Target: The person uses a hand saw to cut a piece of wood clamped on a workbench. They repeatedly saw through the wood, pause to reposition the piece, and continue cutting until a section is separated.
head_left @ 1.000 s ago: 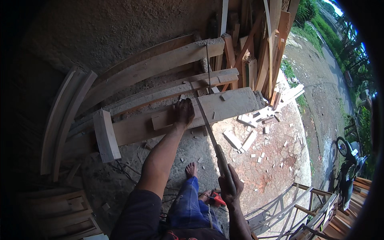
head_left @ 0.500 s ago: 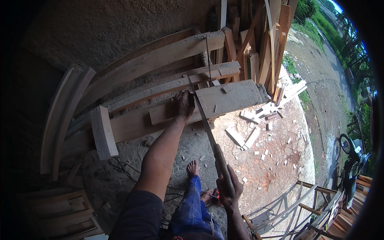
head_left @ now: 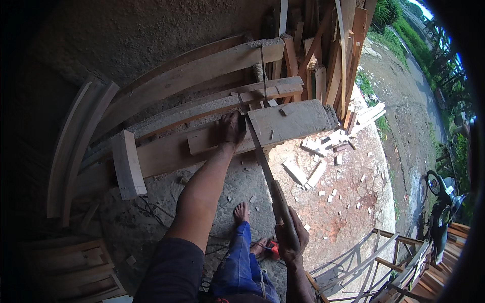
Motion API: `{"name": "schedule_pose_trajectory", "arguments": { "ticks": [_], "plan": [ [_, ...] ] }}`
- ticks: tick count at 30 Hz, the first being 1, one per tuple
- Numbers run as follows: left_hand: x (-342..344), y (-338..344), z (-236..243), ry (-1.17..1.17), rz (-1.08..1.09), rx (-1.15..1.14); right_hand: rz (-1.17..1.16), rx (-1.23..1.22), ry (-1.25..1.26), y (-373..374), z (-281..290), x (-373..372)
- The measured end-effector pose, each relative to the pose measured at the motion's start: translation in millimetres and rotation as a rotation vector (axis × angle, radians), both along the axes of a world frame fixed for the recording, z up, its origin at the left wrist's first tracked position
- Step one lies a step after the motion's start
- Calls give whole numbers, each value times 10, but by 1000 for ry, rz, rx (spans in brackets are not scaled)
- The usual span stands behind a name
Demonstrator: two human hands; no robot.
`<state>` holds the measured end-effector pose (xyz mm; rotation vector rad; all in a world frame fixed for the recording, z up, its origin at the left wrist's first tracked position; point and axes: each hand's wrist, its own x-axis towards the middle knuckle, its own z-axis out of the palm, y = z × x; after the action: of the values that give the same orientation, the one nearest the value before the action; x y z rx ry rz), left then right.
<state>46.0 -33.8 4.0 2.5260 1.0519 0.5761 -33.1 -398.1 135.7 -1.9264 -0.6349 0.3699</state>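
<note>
The far side of the desk (head_left: pixel 161 157) is pretty hemmed in: long beams (head_left: pixel 202 69) are lined up behind it, and loose boards (head_left: pixel 333 70) are propped upright past its far right corner. The left part is crossed by a short wood block (head_left: pixel 129 166), poking over the near edge, and a small offcut (head_left: pixel 287 109) is left near the right end. It's all rough timber, dusty on the beams, with a pale flat board (head_left: pixel 202 141) laid along the middle of the desk. That board is pressed by the left hand (head_left: pixel 233 129), knuckles bunched; whether it's actually gripped can't be told. The saw (head_left: pixel 259 149) is firmly grasped by its handle in the right hand (head_left: pixel 293 235), its long tapering blade angled across the desk just beside the left hand. Off the near edge, open floor (head_left: pixel 353 232) is littered with scraps (head_left: pixel 294 173).
</note>
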Motion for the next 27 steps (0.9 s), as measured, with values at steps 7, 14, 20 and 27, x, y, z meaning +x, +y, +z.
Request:
{"name": "schedule_pose_trajectory", "arguments": {
  "ticks": [7, 14, 20, 27],
  "plan": [
    [-3, -34, 15, 6, -3, 40, -17, -27, 35, -126, 0, 18],
    [22, -15, 36, -12, 24, 78, -27, 38, 35, -327, 64, -123],
    [36, -4, -8, 2, -19, 38, -6, 42, -25, 430, -89, 275],
    [10, -94, 100, -24, 20, 66, 2, -45, -58, -481, 39, -162]
  ]
}}
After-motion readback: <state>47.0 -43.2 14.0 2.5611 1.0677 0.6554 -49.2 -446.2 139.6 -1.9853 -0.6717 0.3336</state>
